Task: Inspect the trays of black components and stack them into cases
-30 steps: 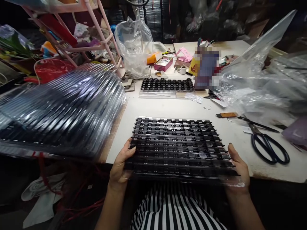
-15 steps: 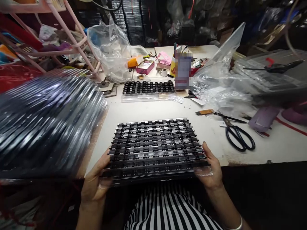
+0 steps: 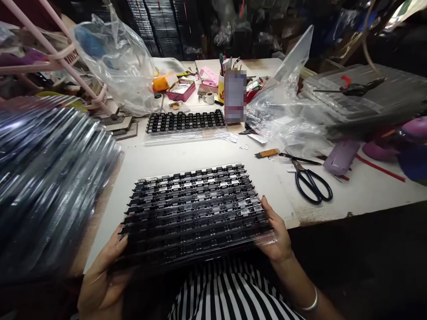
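Note:
A clear plastic tray filled with rows of small black parts [image 3: 196, 209] is held over the front edge of the white table. My left hand [image 3: 105, 271] grips its left side, thumb on the near left corner and fingers underneath. My right hand [image 3: 276, 231] holds the right edge, its thumb along the side and its other fingers mostly hidden below. Farther back, a second group of black parts [image 3: 187, 121] sits on clear trays on the table. At the left lies a large pile of shiny ribbed plastic trays [image 3: 50, 186].
Dark-handled scissors [image 3: 312, 184], an orange cutter [image 3: 267, 153] and a purple object [image 3: 340, 158] lie at the right. Behind are a phone-like slab [image 3: 235, 95], clear plastic bags [image 3: 116, 66] and a pink box [image 3: 181, 90]. A pink rack [image 3: 71, 66] stands at the back left.
The view has turned a little to the right, so the table items appear farther left. The held tray is now tilted, its left side lower and closer to me. Both hands keep their hold.

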Available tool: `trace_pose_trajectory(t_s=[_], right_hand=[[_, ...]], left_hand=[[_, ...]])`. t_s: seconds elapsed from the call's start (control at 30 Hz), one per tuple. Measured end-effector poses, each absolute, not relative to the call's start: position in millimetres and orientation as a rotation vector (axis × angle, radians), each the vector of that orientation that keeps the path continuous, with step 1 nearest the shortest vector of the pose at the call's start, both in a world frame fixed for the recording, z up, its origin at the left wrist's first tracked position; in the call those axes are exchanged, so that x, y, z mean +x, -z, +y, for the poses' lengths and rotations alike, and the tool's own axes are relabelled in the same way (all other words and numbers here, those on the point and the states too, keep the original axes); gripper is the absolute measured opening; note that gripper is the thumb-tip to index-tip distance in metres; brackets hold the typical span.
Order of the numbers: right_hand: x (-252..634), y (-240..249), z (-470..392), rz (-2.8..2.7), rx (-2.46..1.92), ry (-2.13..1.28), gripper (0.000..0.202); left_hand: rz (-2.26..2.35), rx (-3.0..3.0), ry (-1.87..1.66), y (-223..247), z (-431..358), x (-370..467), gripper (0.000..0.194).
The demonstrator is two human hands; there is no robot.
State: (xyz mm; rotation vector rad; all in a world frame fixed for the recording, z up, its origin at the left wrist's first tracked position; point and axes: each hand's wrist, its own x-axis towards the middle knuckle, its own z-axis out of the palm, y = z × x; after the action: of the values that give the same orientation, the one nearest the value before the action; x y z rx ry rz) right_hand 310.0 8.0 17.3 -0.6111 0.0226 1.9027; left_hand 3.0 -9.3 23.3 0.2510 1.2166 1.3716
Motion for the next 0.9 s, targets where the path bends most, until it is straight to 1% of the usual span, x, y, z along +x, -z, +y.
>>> trace_pose_trajectory(t_s=[0.23,0.47,0.9], right_hand=[[310,-14,7,0.043,-0.584,-1.852,0.042],[310,-17,4,0.002,-0.641,-1.859,0.034],[312,-15,5,-0.005,-0.682,-1.877,0.03]], left_hand=[[1.22,0.14,-1.392,-19,-6,-1,0.057],[1.182,0.142,-1.408,-27,-8,4,0.057],[1.144,0.261,-1.397,-32,-9,10,0.046]])
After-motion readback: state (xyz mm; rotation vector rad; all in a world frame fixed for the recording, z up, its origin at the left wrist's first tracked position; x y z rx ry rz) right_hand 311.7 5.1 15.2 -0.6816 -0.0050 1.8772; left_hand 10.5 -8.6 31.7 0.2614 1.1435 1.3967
